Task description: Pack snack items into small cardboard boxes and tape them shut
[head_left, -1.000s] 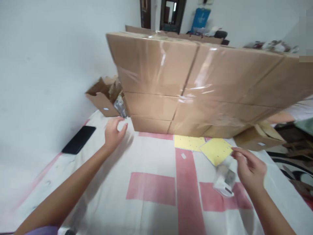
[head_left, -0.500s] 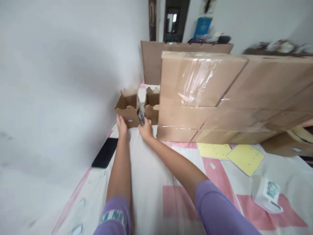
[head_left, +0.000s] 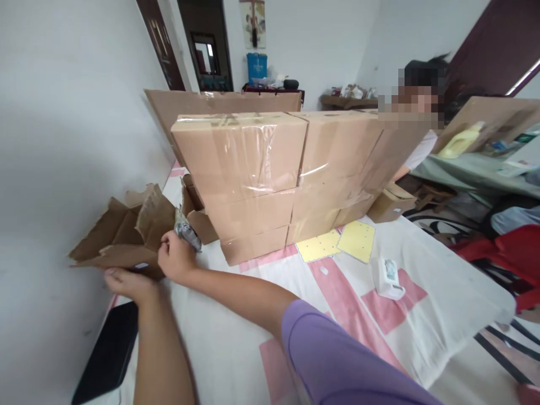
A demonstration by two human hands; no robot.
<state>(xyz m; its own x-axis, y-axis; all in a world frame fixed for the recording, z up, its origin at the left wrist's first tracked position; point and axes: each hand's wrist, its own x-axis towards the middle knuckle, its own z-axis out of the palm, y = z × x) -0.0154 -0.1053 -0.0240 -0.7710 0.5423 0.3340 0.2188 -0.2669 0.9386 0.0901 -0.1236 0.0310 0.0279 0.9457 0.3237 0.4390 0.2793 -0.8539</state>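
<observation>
A small open-topped cardboard box (head_left: 126,250) with wavy-cut flaps is held against the white wall at the left. My left hand (head_left: 129,284) grips its lower front, with the fingers partly hidden beneath it. At the box's right side my right hand (head_left: 177,259) is closed on the edge; its fingertips are partly hidden. Just behind my right hand is a crinkled clear plastic packet (head_left: 185,229) with dark printing. A second open cardboard box (head_left: 202,225) stands beyond it, partly covered by the taped stack.
A tall stack of taped cartons (head_left: 248,197) stands mid-table. Before it lie yellow scalloped cards (head_left: 356,241) and a white plastic container (head_left: 388,278). A black phone-like slab (head_left: 107,351) is at the left edge. Another person (head_left: 422,146) is behind the stack, right.
The view has swung right and closer. Both hands have brought the open box left and nearer, away from the second box. The other person has come into view.
</observation>
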